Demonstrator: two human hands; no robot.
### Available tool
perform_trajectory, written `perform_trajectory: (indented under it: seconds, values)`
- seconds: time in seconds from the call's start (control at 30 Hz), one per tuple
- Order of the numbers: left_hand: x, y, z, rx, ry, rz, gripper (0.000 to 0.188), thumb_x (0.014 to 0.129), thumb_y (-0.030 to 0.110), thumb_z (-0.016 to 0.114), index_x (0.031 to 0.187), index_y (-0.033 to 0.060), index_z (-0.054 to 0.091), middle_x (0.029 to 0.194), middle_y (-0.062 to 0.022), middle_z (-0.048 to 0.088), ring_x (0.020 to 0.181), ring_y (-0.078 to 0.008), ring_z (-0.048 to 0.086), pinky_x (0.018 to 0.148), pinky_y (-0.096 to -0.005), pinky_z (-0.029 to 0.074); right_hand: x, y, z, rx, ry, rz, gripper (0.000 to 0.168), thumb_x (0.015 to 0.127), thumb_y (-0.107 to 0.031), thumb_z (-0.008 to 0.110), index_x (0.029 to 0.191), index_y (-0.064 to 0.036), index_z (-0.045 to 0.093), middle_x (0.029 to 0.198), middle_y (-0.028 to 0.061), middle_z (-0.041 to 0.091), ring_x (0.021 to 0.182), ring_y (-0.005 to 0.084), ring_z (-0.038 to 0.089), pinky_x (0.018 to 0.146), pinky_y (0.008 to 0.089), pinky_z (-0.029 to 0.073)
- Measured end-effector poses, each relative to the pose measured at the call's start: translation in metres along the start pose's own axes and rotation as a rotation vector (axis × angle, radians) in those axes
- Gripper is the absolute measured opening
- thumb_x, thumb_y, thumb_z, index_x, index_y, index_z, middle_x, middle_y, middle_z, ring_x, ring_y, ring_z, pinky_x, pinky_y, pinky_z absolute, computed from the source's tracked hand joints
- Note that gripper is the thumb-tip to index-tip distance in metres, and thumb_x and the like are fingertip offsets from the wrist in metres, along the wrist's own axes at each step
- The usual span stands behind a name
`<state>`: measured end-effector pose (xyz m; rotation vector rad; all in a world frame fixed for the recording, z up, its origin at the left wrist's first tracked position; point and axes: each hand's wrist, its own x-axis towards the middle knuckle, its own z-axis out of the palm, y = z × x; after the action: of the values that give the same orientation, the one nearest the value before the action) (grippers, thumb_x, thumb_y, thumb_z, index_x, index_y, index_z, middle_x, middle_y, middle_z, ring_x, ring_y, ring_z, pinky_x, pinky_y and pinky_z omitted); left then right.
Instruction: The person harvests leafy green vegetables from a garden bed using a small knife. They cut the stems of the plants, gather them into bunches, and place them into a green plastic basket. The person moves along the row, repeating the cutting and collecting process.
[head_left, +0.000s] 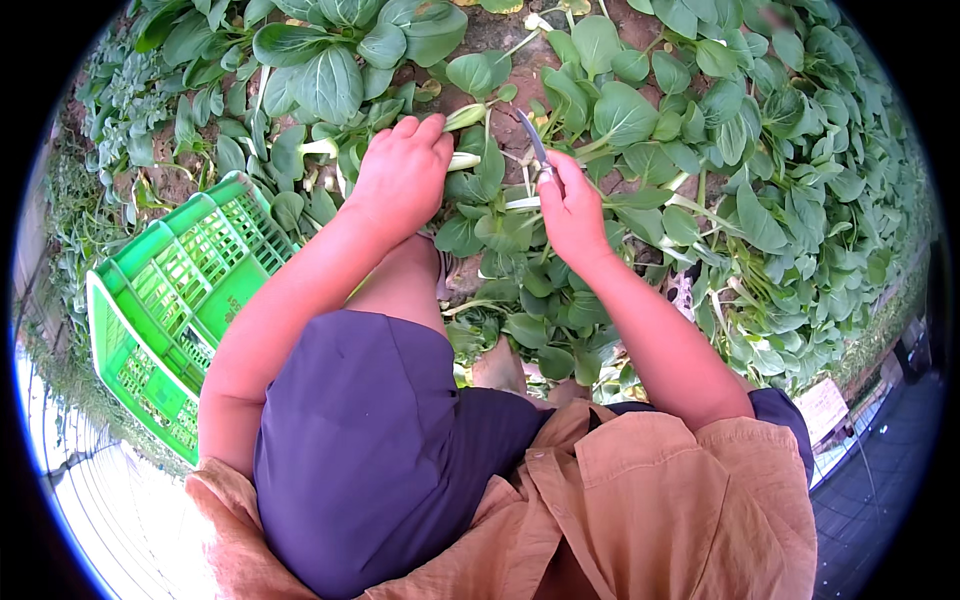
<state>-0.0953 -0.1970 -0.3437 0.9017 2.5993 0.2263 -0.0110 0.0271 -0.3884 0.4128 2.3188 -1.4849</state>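
My left hand (405, 176) is closed around leafy greens that look like bok choy. A pale green stalk (466, 117) and a white stem end (463, 160) stick out on its right side; the fingers' undersides are hidden. In my right hand (574, 214) is a small knife with a curved blade (531, 135), its tip pointing up and to the left. The blade is apart from my left hand, above bare soil and cut stems. Bok choy leaves (491, 225) lie between the two hands, below the knife.
A green plastic crate (187, 262) with slatted walls stands tilted at my left, beside my left forearm. Large rooted bok choy (330, 67) grows at the far side. Loose greens (765, 217) spread thickly to the right. My knee (360, 390) is raised between my arms.
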Motion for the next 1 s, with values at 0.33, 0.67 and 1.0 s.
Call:
perform_trajectory:
  seconds: [0.33, 0.67, 1.0]
  values:
    - [0.001, 0.06, -0.032, -0.547, 0.251, 0.556, 0.053, 0.071, 0.006, 0.065, 0.124, 0.0036, 0.058, 0.13, -0.0131, 0.055, 0.106, -0.0291, 0.058, 0.09, -0.0421, 0.047, -0.016, -0.05, -0.085, 0.349, 0.065, 0.141, 0.02, 0.09, -0.015, 0.066, 0.103, -0.007, 0.052, 0.072, -0.0031, 0.053, 0.053, 0.0044, 0.046, 0.047, 0.0189, 0.036]
    - [0.024, 0.047, -0.061, -1.081, -0.178, -0.07, 0.044, 0.075, 0.021, 0.074, 0.112, 0.0049, 0.058, 0.086, -0.0144, 0.067, 0.076, -0.0345, 0.065, 0.07, -0.0408, 0.052, -0.007, -0.107, -0.052, 0.708, -0.108, 0.09, 0.036, 0.105, -0.036, 0.033, 0.116, -0.004, 0.046, 0.084, 0.0075, 0.057, 0.061, 0.0117, 0.05, 0.055, 0.0259, 0.044]
    - [0.076, -0.066, -0.095, 0.379, 0.253, 0.025, 0.015, 0.071, 0.008, 0.064, 0.086, 0.0104, 0.066, 0.087, -0.0047, 0.063, 0.098, -0.024, 0.061, 0.089, -0.0358, 0.045, 0.026, -0.092, -0.043, 0.438, -0.09, 0.089, 0.029, 0.102, -0.022, 0.046, 0.124, -0.004, 0.048, 0.088, 0.0021, 0.057, 0.066, 0.0067, 0.051, 0.058, 0.0219, 0.043]
